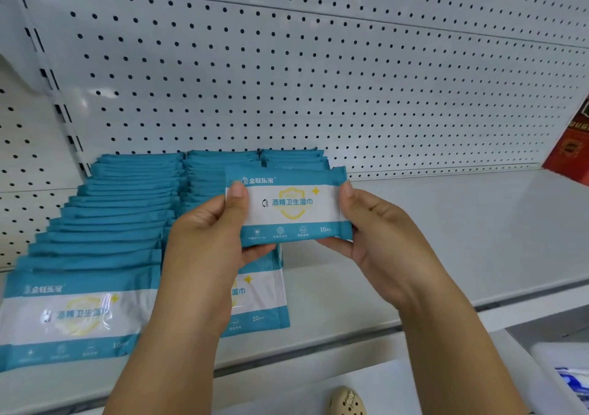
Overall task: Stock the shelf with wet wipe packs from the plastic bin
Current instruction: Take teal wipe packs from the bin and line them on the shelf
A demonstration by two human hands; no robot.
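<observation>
A teal and white wet wipe pack (291, 205) is held upright above the shelf (446, 229), label facing me. My left hand (210, 233) grips its left end and my right hand (369, 223) grips its right end. On the shelf's left side stand rows of the same packs: a long left row (105, 223), a middle row (207, 175) partly hidden by my left hand, and a short third row (293, 156) at the back behind the held pack. The plastic bin (570, 379) shows only as a corner at the bottom right.
A white pegboard (318, 79) backs the shelf. A red box (570, 146) stands at the shelf's far right. Bare shelf surface stretches right of the packs. A beige shoe (347, 402) is on the floor below the shelf's front edge.
</observation>
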